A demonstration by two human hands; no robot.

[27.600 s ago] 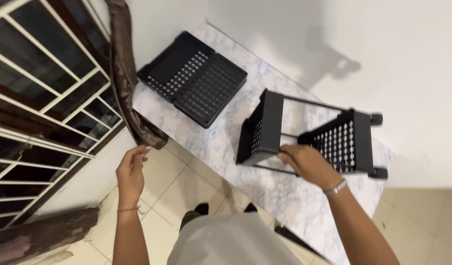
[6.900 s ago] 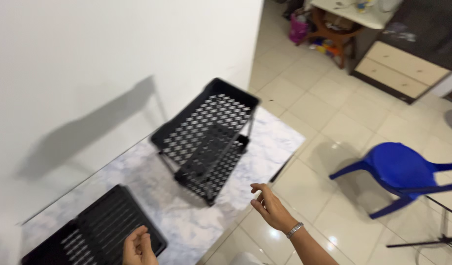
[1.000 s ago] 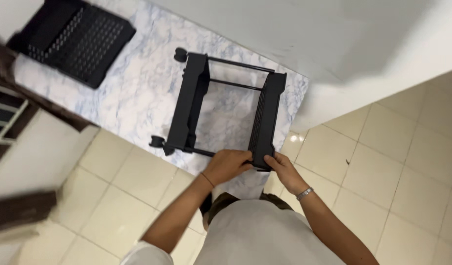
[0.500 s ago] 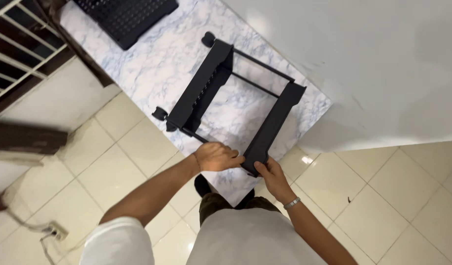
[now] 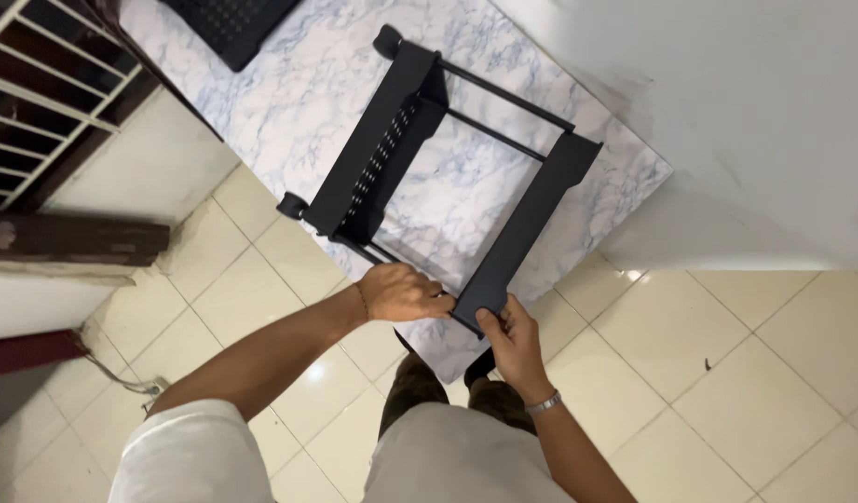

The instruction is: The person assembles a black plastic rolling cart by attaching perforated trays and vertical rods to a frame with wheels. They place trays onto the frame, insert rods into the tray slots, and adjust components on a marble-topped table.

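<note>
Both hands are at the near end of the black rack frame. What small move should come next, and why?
Probably steady the right side panel with the right hand while the left hand works the near rod at that corner. Both hands meet there, and the frame stands on the marble table, its near corner close to the edge.

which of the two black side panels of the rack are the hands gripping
The plain solid panel on the wall side: both the left hand and right hand grip its near end. The perforated panel with wheels goes untouched.
</note>
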